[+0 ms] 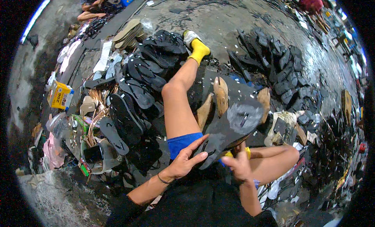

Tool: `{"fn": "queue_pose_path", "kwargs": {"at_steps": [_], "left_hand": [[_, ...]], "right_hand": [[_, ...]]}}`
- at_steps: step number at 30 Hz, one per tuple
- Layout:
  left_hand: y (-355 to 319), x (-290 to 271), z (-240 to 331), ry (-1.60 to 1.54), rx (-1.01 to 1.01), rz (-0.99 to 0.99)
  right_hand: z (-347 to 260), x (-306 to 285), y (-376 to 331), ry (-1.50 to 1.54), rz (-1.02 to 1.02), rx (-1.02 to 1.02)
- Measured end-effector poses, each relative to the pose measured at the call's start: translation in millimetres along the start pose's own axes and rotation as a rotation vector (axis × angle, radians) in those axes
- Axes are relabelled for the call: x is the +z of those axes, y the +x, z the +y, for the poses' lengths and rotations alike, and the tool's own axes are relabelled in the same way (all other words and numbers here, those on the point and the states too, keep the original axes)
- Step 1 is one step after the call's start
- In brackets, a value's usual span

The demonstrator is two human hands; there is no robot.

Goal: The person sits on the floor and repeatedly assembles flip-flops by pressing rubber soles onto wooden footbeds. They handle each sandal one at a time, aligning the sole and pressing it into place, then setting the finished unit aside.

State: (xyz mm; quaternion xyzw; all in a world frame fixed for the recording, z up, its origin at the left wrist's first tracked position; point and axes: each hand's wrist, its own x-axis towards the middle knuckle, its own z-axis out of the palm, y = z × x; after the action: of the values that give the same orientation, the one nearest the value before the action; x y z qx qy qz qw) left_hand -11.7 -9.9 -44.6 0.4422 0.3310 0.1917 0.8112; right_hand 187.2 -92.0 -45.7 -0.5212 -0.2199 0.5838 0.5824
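Note:
A dark grey sandal sole (224, 139) is tilted across my lap, with a pale smeared patch and a small dark slit at its far end. My left hand (183, 160) grips its near left edge, thumb and fingers either side of a dark strap-like bit. Close under its right edge is my right hand (238, 164), blurred by motion; whether it holds anything is hidden. Just beyond the sole, wooden foot-shaped lasts stand on the dark work surface: a slit-topped last (221, 96), a left last (204, 113) and a right last (264, 102), partly covered by the sole.
Black flip-flops (146, 72) are heaped at the left, with stacked tan soles (129, 33) behind them. More dark sandals (269, 59) lie at the far right. A yellow box (60, 95), plastic bags and scraps litter the left. Another person (91, 6) sits at the far left.

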Motion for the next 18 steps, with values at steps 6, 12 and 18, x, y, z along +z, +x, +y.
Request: {"fn": "queue_pose_path", "kwargs": {"at_steps": [6,12,18], "left_hand": [[-4,-3,-44,0.247,-0.035,0.32],[-7,-4,-3,0.015,-0.031,0.209],[83,-14,20,-0.391,0.373,0.246]], "right_hand": [[56,21,15,-0.403,0.134,0.221],[-7,24,6,-0.038,0.078,-0.128],[-38,36,39,-0.512,-0.021,-0.182]]}}
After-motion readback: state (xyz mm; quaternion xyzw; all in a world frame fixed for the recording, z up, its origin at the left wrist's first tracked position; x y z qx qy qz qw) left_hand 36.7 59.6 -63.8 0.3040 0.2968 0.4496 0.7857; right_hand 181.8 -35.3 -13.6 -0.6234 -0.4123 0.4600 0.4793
